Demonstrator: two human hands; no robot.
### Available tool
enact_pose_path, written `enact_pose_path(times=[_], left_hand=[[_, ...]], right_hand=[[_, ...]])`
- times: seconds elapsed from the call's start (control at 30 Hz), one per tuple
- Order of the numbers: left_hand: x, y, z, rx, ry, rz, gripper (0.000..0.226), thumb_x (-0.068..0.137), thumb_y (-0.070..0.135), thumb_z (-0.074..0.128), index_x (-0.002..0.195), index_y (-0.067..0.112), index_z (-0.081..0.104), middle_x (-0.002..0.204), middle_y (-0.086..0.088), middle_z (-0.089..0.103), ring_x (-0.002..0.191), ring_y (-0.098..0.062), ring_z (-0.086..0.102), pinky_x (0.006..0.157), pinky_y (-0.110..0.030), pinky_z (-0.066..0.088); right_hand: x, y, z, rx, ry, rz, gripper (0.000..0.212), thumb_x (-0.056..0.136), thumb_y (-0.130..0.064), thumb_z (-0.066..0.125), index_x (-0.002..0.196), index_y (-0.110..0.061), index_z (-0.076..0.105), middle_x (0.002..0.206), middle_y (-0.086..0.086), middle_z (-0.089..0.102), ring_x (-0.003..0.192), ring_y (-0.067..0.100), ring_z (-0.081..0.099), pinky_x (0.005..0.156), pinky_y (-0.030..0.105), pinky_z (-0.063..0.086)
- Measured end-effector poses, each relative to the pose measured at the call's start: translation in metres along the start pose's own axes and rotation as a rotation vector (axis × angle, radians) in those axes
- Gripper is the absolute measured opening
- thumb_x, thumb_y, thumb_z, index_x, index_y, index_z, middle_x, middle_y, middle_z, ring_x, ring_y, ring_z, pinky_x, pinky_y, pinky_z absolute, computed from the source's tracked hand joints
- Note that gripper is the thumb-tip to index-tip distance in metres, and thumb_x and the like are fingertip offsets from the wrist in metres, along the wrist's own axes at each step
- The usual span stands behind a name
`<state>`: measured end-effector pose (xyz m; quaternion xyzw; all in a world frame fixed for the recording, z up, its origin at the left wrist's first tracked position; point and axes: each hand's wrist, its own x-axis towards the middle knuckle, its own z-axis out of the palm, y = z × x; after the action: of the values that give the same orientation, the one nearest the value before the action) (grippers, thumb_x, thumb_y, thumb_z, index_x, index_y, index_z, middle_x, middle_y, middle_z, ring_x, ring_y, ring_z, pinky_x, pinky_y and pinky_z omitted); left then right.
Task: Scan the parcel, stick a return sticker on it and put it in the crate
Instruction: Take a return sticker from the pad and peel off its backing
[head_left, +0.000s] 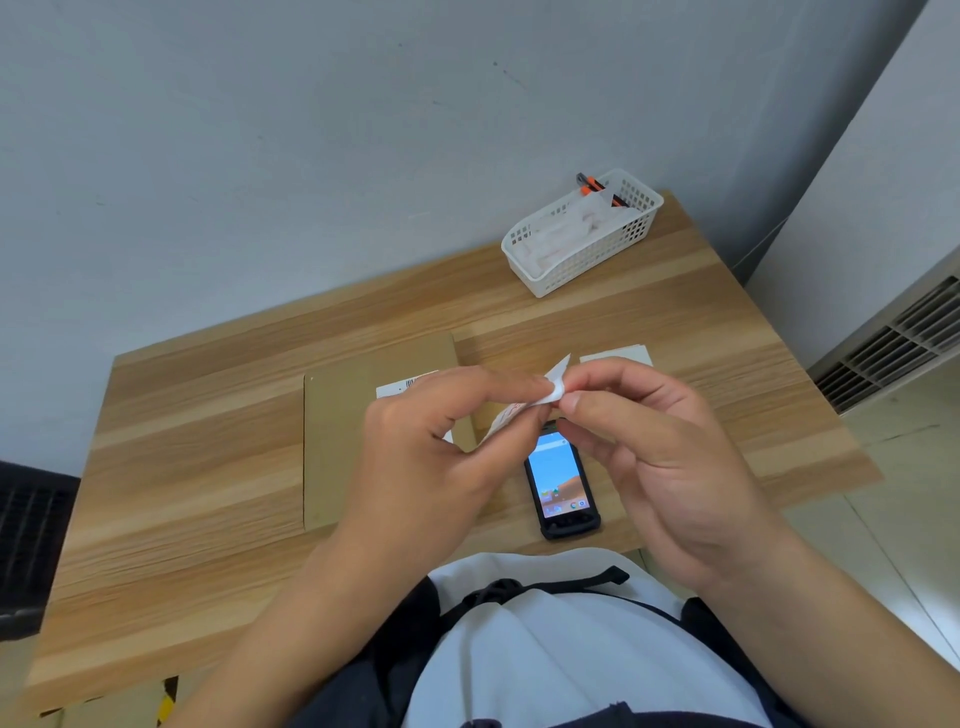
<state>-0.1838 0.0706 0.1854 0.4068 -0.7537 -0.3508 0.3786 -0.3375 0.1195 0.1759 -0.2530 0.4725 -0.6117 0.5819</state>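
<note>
A flat brown cardboard parcel (343, 441) lies on the wooden table (197, 467), with a white barcode label (402, 387) on its top. Above it, both hands pinch a small white return sticker (553, 387) with red print. My left hand (436, 457) grips the sticker's lower part. My right hand (660, 452) holds its upper corner between thumb and forefinger, where the paper curls apart. A black handheld scanner (561, 483) with a lit screen lies on the table under my hands, just right of the parcel.
A white perforated basket (582, 234) with white papers and an orange-black cutter stands at the table's back right. A white sheet (615, 356) lies behind my right hand. A dark crate edge (26, 530) shows at far left. A floor vent is at right.
</note>
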Motion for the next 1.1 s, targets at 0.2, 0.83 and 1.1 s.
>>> enact_pose_path(times=[0.2,0.83,1.1], left_hand=[[-0.001,0.001,-0.001,0.008,-0.017,-0.039,0.012,0.082,0.011,0.078,0.091,0.019,0.080,0.090,0.016,0.078,0.088,-0.006,0.073,0.074,-0.036,0.058],[-0.005,0.008,0.001,0.147,0.040,0.135,0.009,0.083,0.013,0.076,0.090,0.015,0.080,0.094,0.010,0.078,0.092,-0.006,0.072,0.083,-0.032,0.056],[-0.003,0.001,0.003,0.269,0.071,0.288,0.012,0.084,0.021,0.072,0.085,0.013,0.081,0.093,0.010,0.077,0.089,-0.002,0.069,0.093,-0.037,0.053]], right_hand=[[-0.001,0.001,-0.001,-0.006,0.019,0.011,0.011,0.072,-0.013,0.070,0.070,-0.020,0.078,0.074,-0.001,0.072,0.085,0.016,0.066,0.105,0.046,0.047],[-0.002,0.004,0.001,-0.029,-0.007,-0.002,0.011,0.074,-0.012,0.066,0.069,-0.019,0.073,0.076,0.002,0.067,0.083,0.018,0.061,0.096,0.041,0.048],[-0.002,0.005,-0.001,-0.035,-0.001,-0.001,0.010,0.074,-0.014,0.067,0.068,-0.020,0.074,0.076,0.003,0.065,0.084,0.019,0.060,0.101,0.046,0.047]])
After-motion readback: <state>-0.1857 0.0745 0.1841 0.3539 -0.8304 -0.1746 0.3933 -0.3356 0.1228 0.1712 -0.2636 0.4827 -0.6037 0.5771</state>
